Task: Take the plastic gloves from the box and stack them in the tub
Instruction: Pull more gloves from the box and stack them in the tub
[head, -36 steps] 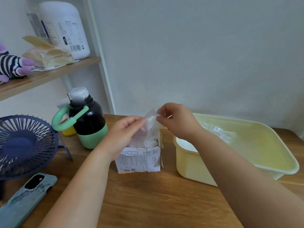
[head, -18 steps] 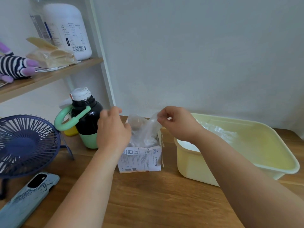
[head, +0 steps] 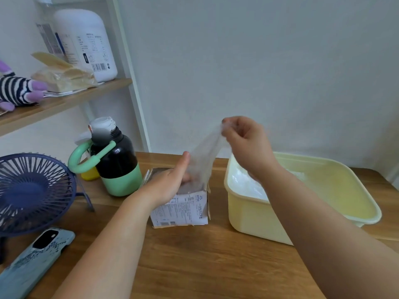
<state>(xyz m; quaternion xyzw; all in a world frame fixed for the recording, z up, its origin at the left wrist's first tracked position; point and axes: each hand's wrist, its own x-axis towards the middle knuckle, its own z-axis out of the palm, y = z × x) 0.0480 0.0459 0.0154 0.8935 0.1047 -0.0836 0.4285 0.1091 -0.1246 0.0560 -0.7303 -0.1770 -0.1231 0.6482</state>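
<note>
A small white glove box (head: 182, 210) stands on the wooden table, its top torn open. My left hand (head: 167, 183) presses flat on the box's top with straight fingers. My right hand (head: 245, 141) is raised above the box and pinches a clear plastic glove (head: 205, 156), which stretches from my fingers down into the box opening. To the right sits a pale yellow tub (head: 248, 214); clear gloves (head: 244, 182) lie in its left end, partly hidden behind my right forearm.
A black and green bottle (head: 116, 160) with a loop handle stands left of the box. A navy desk fan (head: 32, 193) and a phone (head: 32, 262) occupy the left side. A shelf (head: 64, 102) hangs above them. The wall is close behind.
My right hand rose, drawing the glove up out of the box. My left hand let go of the glove and came down flat onto the box top.
</note>
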